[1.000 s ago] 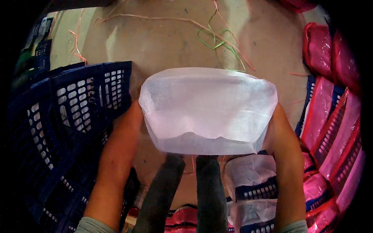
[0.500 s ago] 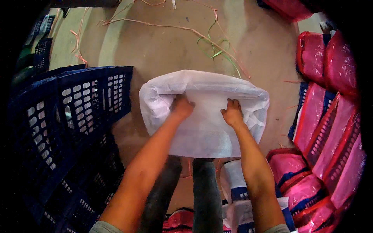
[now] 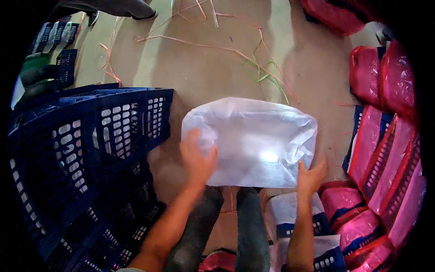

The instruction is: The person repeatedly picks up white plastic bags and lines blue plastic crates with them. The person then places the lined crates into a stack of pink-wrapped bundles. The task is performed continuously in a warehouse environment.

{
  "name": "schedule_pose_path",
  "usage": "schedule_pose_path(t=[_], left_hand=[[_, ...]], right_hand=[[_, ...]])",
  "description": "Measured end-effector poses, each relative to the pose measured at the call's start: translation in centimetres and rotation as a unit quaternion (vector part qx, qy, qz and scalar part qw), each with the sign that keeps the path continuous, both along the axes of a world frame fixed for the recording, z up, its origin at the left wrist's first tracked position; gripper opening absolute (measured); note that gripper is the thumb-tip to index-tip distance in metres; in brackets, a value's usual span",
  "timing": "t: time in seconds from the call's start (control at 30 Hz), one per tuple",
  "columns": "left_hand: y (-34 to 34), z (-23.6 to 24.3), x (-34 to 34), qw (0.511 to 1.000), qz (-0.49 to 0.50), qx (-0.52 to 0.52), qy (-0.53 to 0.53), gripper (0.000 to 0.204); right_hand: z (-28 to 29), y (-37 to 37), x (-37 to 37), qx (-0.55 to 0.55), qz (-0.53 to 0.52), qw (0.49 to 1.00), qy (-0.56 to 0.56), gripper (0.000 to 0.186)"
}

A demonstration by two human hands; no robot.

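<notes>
A white, translucent plastic bag point(image 3: 253, 136) hangs spread wide in front of me, above my dark trouser legs point(image 3: 226, 226). My left hand point(image 3: 197, 161), blurred by motion, grips the bag's near left edge with its fingers lying over the plastic. At the bag's near right corner, my right hand point(image 3: 310, 177) holds the edge with the thumb pointing outward. Both bare forearms rise from the lower edge of the picture.
Stacked blue perforated plastic crates point(image 3: 90, 149) fill the left side. Pink and red filled sacks point(image 3: 389, 158) line the right, with white-and-blue bags point(image 3: 290, 217) by my right leg. Loose orange and green strings point(image 3: 263, 77) lie on the brown floor point(image 3: 204, 63).
A second ago my hands stretched the bag wide from its sides. Then both went into its mouth. Now they have drawn back to its near edge, and the bag hangs lower.
</notes>
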State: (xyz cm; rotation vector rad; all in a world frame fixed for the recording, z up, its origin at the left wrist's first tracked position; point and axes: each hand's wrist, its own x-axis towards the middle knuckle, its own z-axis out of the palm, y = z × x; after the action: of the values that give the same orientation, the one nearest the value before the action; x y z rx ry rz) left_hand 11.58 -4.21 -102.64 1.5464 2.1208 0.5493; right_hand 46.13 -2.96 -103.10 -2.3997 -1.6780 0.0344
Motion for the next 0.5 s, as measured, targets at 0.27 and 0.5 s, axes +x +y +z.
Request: schedule_pose_path(t=[0.27,0.5], left_hand=[[4.8,-1.4,-8.5,0.932,0.166,-0.101,-0.306,0.076],[1.4,31.6,-9.0,0.903,0.067,-0.154,-0.395,0.070]], right_hand=[[-0.3,0.1,2.3,-0.201,-0.013,0.905,0.375,0.029],[26.0,0.3,0.0,-0.149,-0.045,0.916,0.370,0.017]])
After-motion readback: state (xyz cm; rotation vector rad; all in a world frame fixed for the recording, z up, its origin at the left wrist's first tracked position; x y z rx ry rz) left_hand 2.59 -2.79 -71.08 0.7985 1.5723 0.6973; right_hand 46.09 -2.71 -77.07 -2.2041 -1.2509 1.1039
